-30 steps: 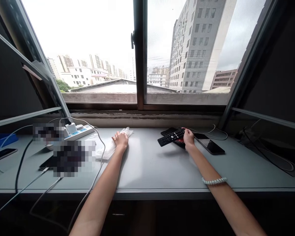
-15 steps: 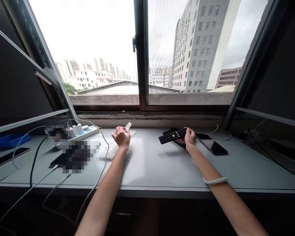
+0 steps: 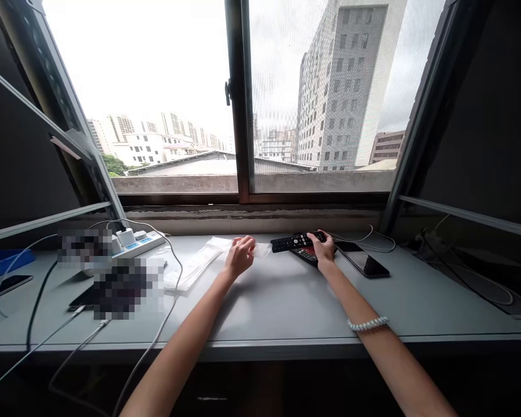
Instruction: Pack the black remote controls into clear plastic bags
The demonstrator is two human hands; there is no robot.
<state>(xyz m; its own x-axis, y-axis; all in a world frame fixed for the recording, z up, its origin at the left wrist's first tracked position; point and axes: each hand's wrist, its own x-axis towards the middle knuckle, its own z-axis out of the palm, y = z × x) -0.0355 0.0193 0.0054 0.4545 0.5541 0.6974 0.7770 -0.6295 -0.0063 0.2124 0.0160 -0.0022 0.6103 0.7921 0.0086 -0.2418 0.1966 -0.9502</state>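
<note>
My left hand [image 3: 239, 256] is closed on a clear plastic bag [image 3: 263, 250], whose end sticks out toward the remote. Behind and left of that hand lies a stack of clear plastic bags [image 3: 191, 271], flat on the desk. My right hand [image 3: 323, 246] grips one end of a black remote control [image 3: 289, 242], holding it level above the desk with its buttons facing up. The remote's free end is close to the bag's edge; whether they touch I cannot tell. Beneath it another dark remote with a reddish part [image 3: 306, 253] lies on the desk, partly hidden.
A black phone [image 3: 368, 264] lies right of my right hand, with a white cable [image 3: 380, 248] behind it. On the left are a white power strip [image 3: 141, 244] with plugs, blurred dark items, a blue tray [image 3: 11, 263] and trailing cables. A window stands behind the desk [image 3: 269, 313].
My left hand has moved right, drawing the plastic bag toward the remote. The remote in my right hand has turned closer to level. The view has shifted slightly.
</note>
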